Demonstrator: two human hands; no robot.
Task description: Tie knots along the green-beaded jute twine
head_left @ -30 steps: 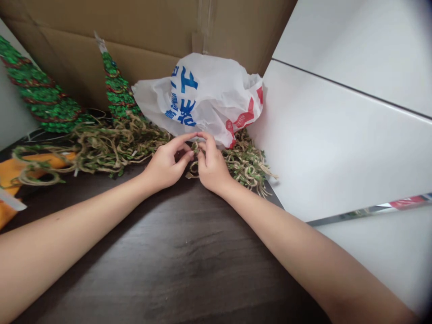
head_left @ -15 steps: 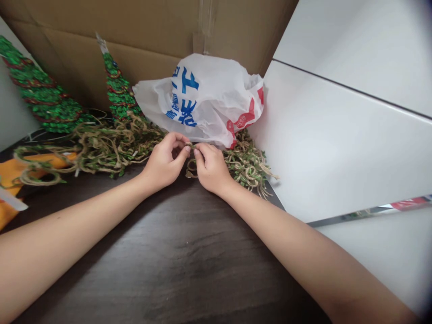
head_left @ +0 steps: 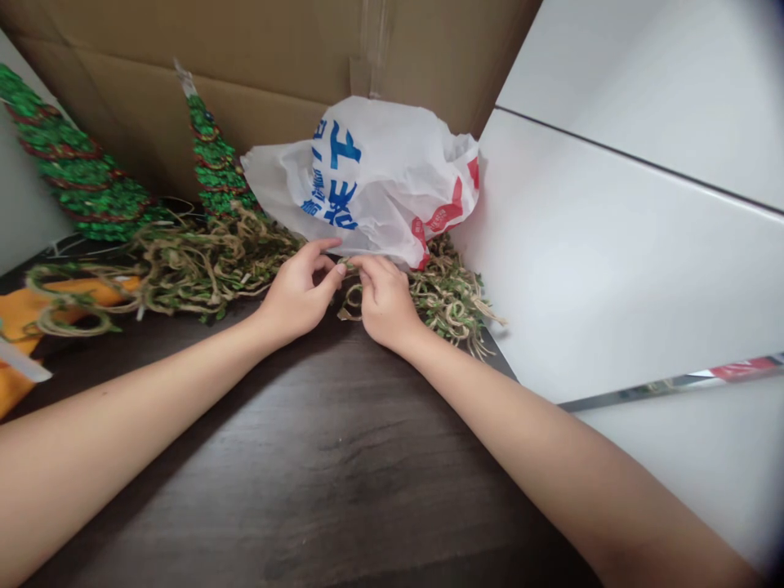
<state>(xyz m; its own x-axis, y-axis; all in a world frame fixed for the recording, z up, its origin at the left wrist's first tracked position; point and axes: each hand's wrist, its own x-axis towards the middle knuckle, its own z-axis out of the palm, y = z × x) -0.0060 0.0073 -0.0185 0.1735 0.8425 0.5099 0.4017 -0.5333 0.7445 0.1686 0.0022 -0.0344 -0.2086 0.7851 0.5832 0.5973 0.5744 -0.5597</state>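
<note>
My left hand (head_left: 297, 295) and my right hand (head_left: 384, 299) meet at the back of a dark wooden table (head_left: 318, 474). Both pinch a strand of jute twine with small green leaves (head_left: 350, 287) between thumb and fingers. The strand belongs to a tangled twine garland (head_left: 202, 265) that spreads to the left and also lies bunched to the right of my right hand. A white plastic bag (head_left: 373, 175) with blue and red print sits just behind my fingers, on top of the twine.
Two green sequinned cone trees (head_left: 70, 167) (head_left: 214, 159) stand at the back left against a cardboard box (head_left: 245, 57). An orange object (head_left: 24, 314) lies at the left edge. A white panel (head_left: 625, 261) walls off the right side.
My fingers have worked the strand: the raised right fingers came down and both pinches closed together over the twine. The arms, the bag and the garland have stayed where they were.
</note>
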